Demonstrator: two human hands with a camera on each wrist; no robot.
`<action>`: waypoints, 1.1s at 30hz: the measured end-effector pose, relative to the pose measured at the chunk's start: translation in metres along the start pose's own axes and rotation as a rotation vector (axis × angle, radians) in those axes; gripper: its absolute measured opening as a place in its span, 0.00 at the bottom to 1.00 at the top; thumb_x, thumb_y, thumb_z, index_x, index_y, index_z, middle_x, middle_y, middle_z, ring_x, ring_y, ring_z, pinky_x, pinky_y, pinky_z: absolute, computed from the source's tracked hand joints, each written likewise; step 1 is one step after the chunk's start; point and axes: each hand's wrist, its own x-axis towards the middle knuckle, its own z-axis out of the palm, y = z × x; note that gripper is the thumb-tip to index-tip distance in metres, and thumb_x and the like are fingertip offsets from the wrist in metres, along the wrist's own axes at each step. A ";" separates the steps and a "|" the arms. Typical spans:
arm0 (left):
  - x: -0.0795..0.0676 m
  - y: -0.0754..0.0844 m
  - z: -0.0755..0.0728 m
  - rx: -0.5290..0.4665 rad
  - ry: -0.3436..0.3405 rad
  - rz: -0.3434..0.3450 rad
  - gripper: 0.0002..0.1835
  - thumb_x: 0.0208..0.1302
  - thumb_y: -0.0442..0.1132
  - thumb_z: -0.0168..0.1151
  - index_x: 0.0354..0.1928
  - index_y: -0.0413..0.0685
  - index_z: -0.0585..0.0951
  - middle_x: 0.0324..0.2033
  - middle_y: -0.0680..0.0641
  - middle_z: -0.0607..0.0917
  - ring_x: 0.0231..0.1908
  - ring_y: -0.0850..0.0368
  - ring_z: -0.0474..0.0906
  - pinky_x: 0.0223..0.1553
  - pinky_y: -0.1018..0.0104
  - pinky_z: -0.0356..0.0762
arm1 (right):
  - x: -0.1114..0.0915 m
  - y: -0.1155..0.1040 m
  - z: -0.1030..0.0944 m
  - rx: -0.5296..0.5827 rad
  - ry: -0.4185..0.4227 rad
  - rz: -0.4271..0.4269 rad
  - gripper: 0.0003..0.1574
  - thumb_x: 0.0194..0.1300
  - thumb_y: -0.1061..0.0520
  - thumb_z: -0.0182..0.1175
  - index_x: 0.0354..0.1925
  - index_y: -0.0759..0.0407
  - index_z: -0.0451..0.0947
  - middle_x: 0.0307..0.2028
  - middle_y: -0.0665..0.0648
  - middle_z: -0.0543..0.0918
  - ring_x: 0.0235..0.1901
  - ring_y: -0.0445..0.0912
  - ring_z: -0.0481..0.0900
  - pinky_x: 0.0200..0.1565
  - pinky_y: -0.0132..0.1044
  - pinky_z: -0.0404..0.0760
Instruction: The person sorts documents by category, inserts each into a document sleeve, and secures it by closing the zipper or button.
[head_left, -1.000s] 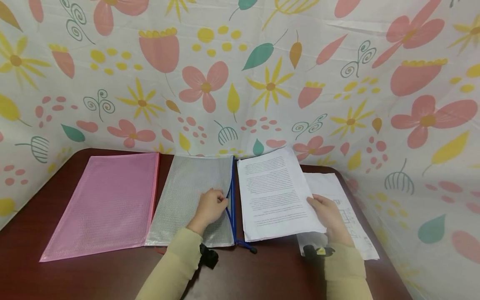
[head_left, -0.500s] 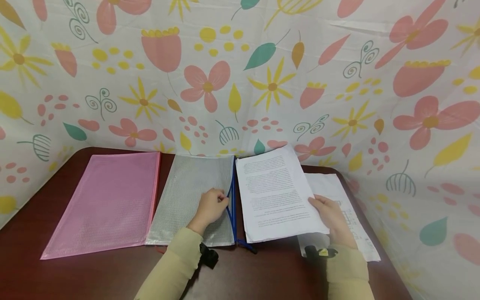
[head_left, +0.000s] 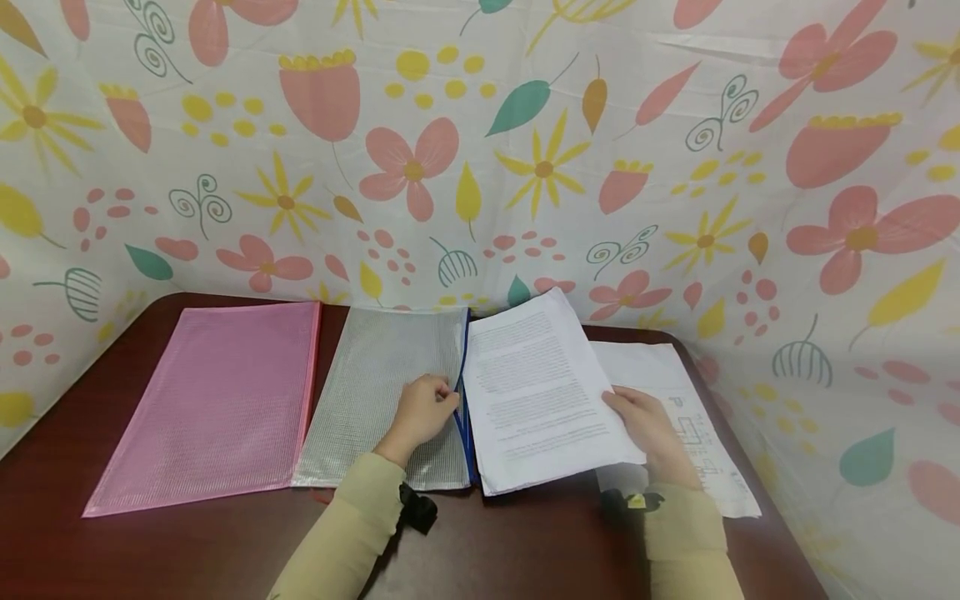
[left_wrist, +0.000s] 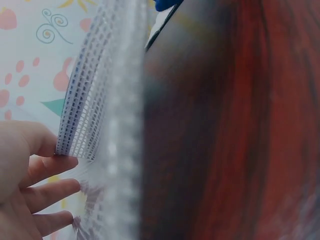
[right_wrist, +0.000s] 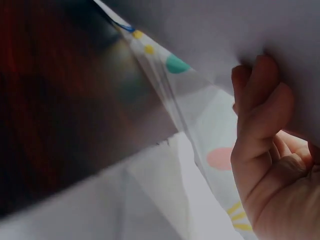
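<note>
A clear mesh zip pouch (head_left: 378, 358) with a blue zipper edge lies mid-table. My left hand (head_left: 423, 414) pinches its upper layer near the zipper side; in the left wrist view, thumb and forefinger hold the mesh edge (left_wrist: 82, 120), lifted off the table, with the other fingers extended. By its right edge, my right hand (head_left: 651, 425) grips a stack of printed paper (head_left: 543, 392), tilted above the table. The stack's left edge overlaps the zipper side of the pouch; whether it is inside cannot be told. The right wrist view shows the paper's underside (right_wrist: 200, 30) above the curled fingers.
Left of the clear pouch lies a pink mesh zip pouch (head_left: 217, 392). Sheets with drawings (head_left: 663, 367) lie at the table's right side, partly under my right hand. A floral cloth (head_left: 480, 167) hangs directly behind the dark wooden table (head_left: 517, 558).
My right hand has moved slightly left with the paper stack, whose left edge now reaches over the blue zipper. The left hand keeps its pinch on the pouch, nearly still.
</note>
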 end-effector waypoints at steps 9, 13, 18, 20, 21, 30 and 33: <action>0.001 0.001 0.000 0.057 -0.021 0.014 0.07 0.57 0.36 0.62 0.25 0.42 0.83 0.47 0.38 0.84 0.52 0.41 0.78 0.63 0.38 0.58 | 0.004 -0.003 0.020 0.041 0.109 0.030 0.32 0.70 0.43 0.48 0.65 0.60 0.66 0.46 0.60 0.81 0.30 0.39 0.80 0.30 0.32 0.80; 0.002 0.003 -0.004 0.061 -0.076 -0.022 0.08 0.60 0.37 0.61 0.27 0.42 0.83 0.50 0.38 0.83 0.55 0.41 0.76 0.59 0.44 0.67 | 0.005 -0.004 0.024 0.050 0.136 0.036 0.32 0.71 0.42 0.47 0.64 0.59 0.67 0.49 0.61 0.80 0.32 0.40 0.80 0.31 0.31 0.80; 0.001 0.004 -0.006 0.078 -0.107 -0.036 0.08 0.60 0.38 0.60 0.27 0.42 0.84 0.52 0.38 0.82 0.44 0.46 0.81 0.36 0.61 0.78 | 0.003 -0.008 0.027 0.091 0.143 0.051 0.32 0.70 0.42 0.47 0.65 0.58 0.66 0.49 0.60 0.80 0.32 0.38 0.80 0.31 0.30 0.80; 0.001 0.004 -0.006 0.094 -0.106 -0.025 0.08 0.60 0.37 0.60 0.26 0.42 0.84 0.51 0.38 0.82 0.38 0.50 0.81 0.30 0.66 0.76 | 0.002 -0.010 0.028 0.126 0.137 0.058 0.32 0.71 0.42 0.47 0.65 0.58 0.66 0.48 0.59 0.80 0.31 0.37 0.81 0.31 0.30 0.80; 0.001 0.004 -0.006 0.101 -0.105 -0.020 0.08 0.59 0.37 0.60 0.26 0.42 0.84 0.51 0.38 0.82 0.37 0.51 0.81 0.29 0.67 0.75 | 0.002 -0.010 0.028 0.148 0.133 0.059 0.32 0.71 0.43 0.47 0.66 0.59 0.65 0.48 0.58 0.80 0.31 0.37 0.81 0.31 0.30 0.80; 0.001 0.008 -0.007 0.144 -0.090 -0.004 0.10 0.59 0.37 0.60 0.22 0.44 0.82 0.34 0.45 0.86 0.25 0.57 0.74 0.22 0.71 0.68 | -0.002 -0.014 0.035 0.266 0.106 0.041 0.31 0.71 0.46 0.49 0.65 0.62 0.65 0.39 0.50 0.82 0.30 0.36 0.82 0.30 0.28 0.81; 0.001 0.009 -0.008 0.143 -0.087 -0.009 0.11 0.60 0.37 0.60 0.20 0.46 0.80 0.22 0.50 0.81 0.19 0.60 0.68 0.20 0.70 0.65 | -0.002 -0.014 0.038 0.240 0.111 0.041 0.30 0.71 0.46 0.49 0.64 0.61 0.66 0.38 0.50 0.83 0.29 0.36 0.82 0.29 0.29 0.81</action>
